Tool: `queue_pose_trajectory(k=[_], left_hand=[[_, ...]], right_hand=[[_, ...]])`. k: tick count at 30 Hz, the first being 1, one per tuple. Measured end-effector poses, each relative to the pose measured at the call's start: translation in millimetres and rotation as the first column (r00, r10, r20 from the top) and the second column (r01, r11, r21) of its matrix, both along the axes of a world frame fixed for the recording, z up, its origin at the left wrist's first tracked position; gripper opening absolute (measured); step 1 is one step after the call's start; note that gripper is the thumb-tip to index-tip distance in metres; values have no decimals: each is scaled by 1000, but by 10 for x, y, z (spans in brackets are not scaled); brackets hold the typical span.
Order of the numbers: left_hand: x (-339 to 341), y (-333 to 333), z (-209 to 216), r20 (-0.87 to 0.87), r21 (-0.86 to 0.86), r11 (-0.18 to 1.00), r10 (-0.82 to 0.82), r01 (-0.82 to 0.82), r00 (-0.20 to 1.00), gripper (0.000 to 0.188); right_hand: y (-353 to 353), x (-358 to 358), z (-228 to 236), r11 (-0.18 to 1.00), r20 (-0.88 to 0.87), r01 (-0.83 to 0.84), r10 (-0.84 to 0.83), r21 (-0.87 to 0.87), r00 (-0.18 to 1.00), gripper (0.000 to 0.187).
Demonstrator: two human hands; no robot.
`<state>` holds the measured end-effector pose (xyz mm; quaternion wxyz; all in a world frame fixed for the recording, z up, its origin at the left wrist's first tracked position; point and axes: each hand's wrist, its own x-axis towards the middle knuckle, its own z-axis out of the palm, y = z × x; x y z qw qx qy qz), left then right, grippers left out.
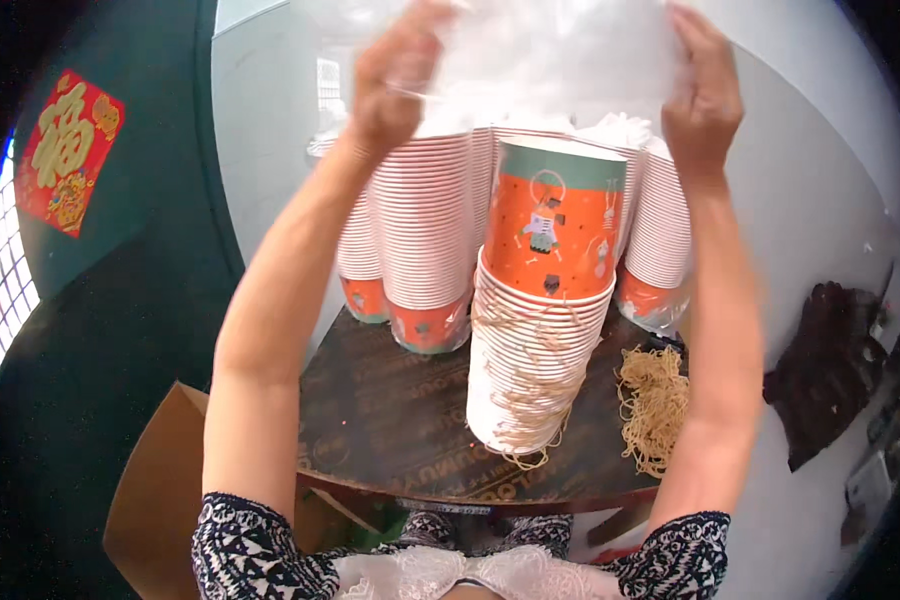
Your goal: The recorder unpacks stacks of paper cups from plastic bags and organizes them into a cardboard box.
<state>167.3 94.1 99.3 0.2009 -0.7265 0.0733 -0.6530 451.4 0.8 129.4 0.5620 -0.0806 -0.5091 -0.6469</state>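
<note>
The left hand (pixel 395 85) and right hand (pixel 708 100) pinch opposite sides of translucent plastic film (pixel 560 65), probably to spread it, while the cup stack (pixel 542 300) stands near the table's (pixel 390 425) front edge.

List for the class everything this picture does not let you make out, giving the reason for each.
All in the head view:
White plastic: its upper part is cut off by the top edge.
Left hand and right hand: exact fingertip placement is blurred.
Middle rear cup stack: its lower part is hidden by the front cup stack.
Dark item at right: too dim to tell its kind.
</note>
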Motion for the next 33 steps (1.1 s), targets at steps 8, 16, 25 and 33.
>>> queue_pose_trajectory(k=[8,16,25,33], left_hand=[[653,761,-689,-154,-638,752,-339,169,928,39],[540,521,-818,120,-865,437,-294,246,948,43],[440,-341,-922,97,-470,868,-128,159,987,11],[-36,-220,-2004,-313,-117,976,139,-183,939,15]], right_hand=[[1078,540,-1287,762,-110,89,-206,-641,972,23],[910,327,-1831,-85,-774,-818,393,-569,497,25],[26,161,-1712,62,-679,-820,527,-569,511,22],[-130,411,-2418,435,-38,-88,121,-896,992,9]])
